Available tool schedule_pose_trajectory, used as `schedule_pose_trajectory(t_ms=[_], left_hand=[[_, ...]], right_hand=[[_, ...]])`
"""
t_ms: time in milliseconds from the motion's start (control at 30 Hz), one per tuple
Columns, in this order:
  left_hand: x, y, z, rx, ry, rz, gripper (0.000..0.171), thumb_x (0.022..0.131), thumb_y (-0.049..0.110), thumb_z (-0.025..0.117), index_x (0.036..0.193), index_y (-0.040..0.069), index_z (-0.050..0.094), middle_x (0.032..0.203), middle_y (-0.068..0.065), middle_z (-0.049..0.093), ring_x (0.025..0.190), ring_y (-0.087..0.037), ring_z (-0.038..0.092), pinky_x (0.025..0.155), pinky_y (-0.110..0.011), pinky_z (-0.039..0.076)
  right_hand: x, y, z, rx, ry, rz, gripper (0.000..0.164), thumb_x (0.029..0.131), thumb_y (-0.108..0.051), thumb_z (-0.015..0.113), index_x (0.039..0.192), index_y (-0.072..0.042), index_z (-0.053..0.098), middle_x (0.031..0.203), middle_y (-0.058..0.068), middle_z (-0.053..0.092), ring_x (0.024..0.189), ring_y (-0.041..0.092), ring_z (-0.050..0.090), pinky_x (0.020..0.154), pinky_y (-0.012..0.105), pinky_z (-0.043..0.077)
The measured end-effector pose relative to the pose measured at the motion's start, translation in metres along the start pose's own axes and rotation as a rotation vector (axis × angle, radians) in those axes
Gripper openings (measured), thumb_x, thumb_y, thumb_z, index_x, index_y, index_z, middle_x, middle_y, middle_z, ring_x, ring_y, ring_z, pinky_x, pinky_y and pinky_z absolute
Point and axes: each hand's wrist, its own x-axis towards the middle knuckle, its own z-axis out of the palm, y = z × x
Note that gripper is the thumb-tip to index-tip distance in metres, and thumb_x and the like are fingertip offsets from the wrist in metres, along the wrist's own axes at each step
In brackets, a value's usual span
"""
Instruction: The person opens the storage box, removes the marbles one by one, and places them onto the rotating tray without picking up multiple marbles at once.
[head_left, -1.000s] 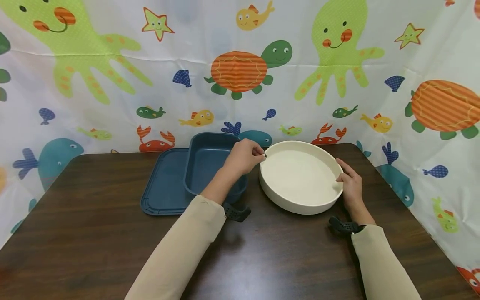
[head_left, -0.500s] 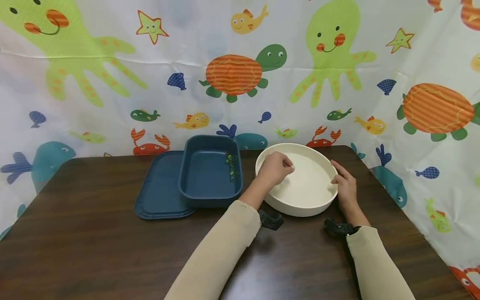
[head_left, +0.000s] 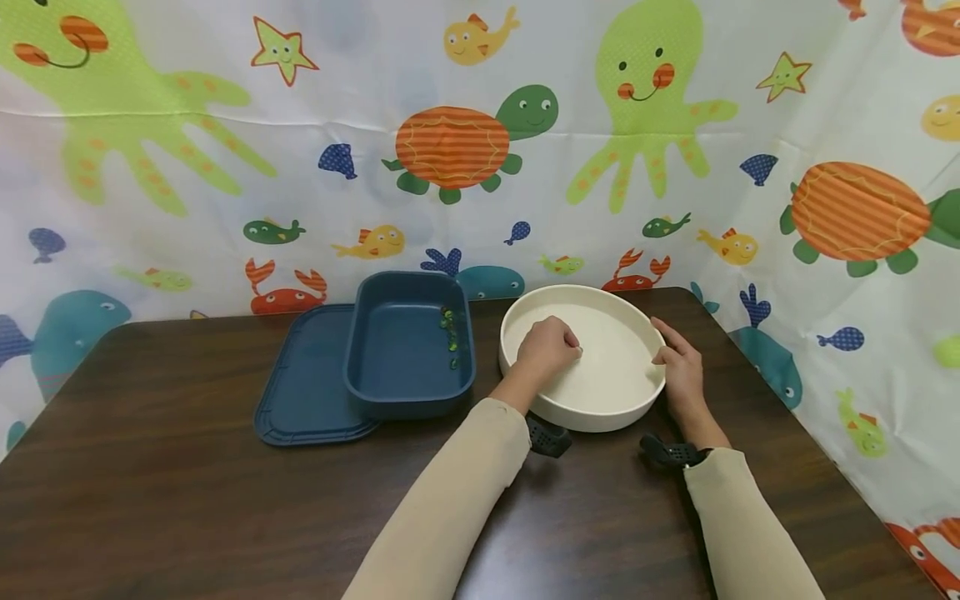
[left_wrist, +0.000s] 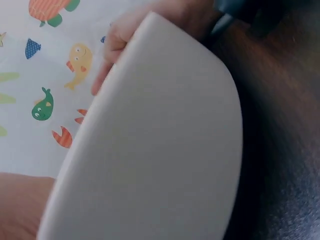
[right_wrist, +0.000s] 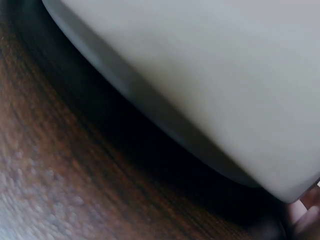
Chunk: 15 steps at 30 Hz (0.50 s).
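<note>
A round cream-white dish (head_left: 615, 358) with a low wall stands on the table. My left hand (head_left: 550, 346) reaches over its near-left rim, thumb and fingertips pinched together low over its floor. A tiny pale piece shows at those fingertips, too small to name. My right hand (head_left: 682, 375) grips the dish's right rim, thumb on the inner side and fingers outside. In the left wrist view the outer wall of the dish (left_wrist: 165, 135) fills the middle, with the right hand (left_wrist: 120, 42) behind its edge. Only the dish's underside edge and wall (right_wrist: 225, 75) fill the right wrist view.
Left of the dish is a deep blue rectangular container (head_left: 401, 358) with several small green pieces (head_left: 452, 337) along its right side. A flat blue lid (head_left: 307, 383) lies partly beneath it. Behind the brown table (head_left: 187, 483) hangs a sea-animal printed curtain (head_left: 450, 75).
My left hand has moved right from beside the blue container into the dish, then lowered slightly, still pinching. My right hand keeps its grip on the rim. The view has shifted a little.
</note>
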Motion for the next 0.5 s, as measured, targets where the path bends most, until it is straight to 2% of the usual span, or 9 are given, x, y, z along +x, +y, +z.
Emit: schedule_pose_trajectory(t_ms=[267, 367, 500], left_hand=[[0.001, -0.0051, 0.0027, 0.029, -0.026, 0.002, 0.006, 0.092, 0.016, 0.074, 0.092, 0.013, 0.078, 0.095, -0.001, 0.076, 0.086, -0.017, 0.066, 0.081, -0.032, 0.054], [0.0005, -0.0028, 0.0026, 0.033, -0.041, -0.012, 0.008, 0.092, 0.018, 0.073, 0.098, 0.013, 0.078, 0.101, -0.001, 0.076, 0.09, -0.018, 0.066, 0.083, -0.033, 0.054], [-0.0036, 0.0017, -0.0015, 0.044, -0.043, -0.024, 0.02, 0.092, 0.022, 0.074, 0.111, 0.014, 0.075, 0.108, -0.002, 0.075, 0.095, -0.019, 0.068, 0.083, -0.034, 0.054]], right_hand=[[0.0004, 0.0001, 0.0013, 0.001, -0.01, 0.011, 0.066, 0.088, 0.006, 0.036, 0.15, -0.011, 0.049, 0.16, 0.004, 0.043, 0.146, 0.022, 0.042, 0.123, 0.041, 0.032], [0.0009, 0.0, 0.0011, 0.004, -0.008, 0.006, 0.066, 0.088, 0.006, 0.037, 0.15, -0.01, 0.05, 0.16, 0.004, 0.043, 0.146, 0.022, 0.041, 0.123, 0.041, 0.032], [0.0008, 0.0003, 0.0003, 0.005, 0.001, 0.003, 0.067, 0.086, 0.007, 0.037, 0.149, -0.009, 0.05, 0.16, 0.005, 0.043, 0.145, 0.022, 0.042, 0.122, 0.041, 0.033]])
